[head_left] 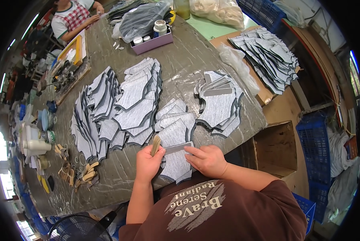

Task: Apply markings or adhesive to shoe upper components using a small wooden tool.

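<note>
My left hand (148,164) is closed around a small bundle of tan strips (156,145) that stands up from its fingers. Its thumb is at the left end of a dark grey strip (179,148), lying across a grey cut fabric piece (174,166) at the table's near edge. On the strip's right end are the bent fingertips of my right hand (207,160), thumb underneath partly hidden. Just beyond, more grey pieces (176,130) lie overlapped. A pile of pieces with grey strips on top (219,102) sits to the right.
Overlapping stacks of grey pieces (137,100) cover the middle left. Tan strip bundles (87,173) lie at the left, beside tape rolls and containers. A purple box (152,45) holds jars. Across the table a co-worker (73,20) sits. A black fan (81,229) stands lower left.
</note>
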The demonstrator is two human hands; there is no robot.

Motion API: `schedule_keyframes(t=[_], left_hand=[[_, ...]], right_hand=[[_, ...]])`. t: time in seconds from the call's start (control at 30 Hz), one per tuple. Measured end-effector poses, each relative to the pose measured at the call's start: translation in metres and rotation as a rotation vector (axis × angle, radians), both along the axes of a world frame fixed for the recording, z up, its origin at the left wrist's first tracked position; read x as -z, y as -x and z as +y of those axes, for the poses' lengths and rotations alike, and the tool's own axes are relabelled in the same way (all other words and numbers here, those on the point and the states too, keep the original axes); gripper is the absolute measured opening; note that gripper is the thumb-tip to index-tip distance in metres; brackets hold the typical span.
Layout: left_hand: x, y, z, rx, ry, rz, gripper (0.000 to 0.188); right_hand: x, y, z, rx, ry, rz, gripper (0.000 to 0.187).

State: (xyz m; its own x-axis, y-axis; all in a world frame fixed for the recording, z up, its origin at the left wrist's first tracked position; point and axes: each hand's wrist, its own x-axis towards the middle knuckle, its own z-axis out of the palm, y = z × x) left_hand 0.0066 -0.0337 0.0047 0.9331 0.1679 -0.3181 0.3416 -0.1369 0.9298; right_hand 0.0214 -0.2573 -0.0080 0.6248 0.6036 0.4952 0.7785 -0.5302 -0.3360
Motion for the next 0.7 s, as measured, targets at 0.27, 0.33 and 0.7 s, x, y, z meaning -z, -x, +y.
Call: schedule_keyframes(t=[0.27,0.33,0.7], left_hand=[[-0.006,-0.002,-0.001,0.128,-0.457,-0.193,0.011],[-0.001,0.001,0.000,0.085,-0.384,-0.411,0.009],[-0.014,0.015,-0.006,-0.065,0.413,-0.103,0.019]], right_hand=[[-0.001,-0.002,0.000,0.019,-0.132,0.166,0.019],[-0.007,-0.007,0.008,0.139,-0.291,0.233,0.020],[-0.057,-0.046,-0.027,0.314,-0.688,0.752,0.004]])
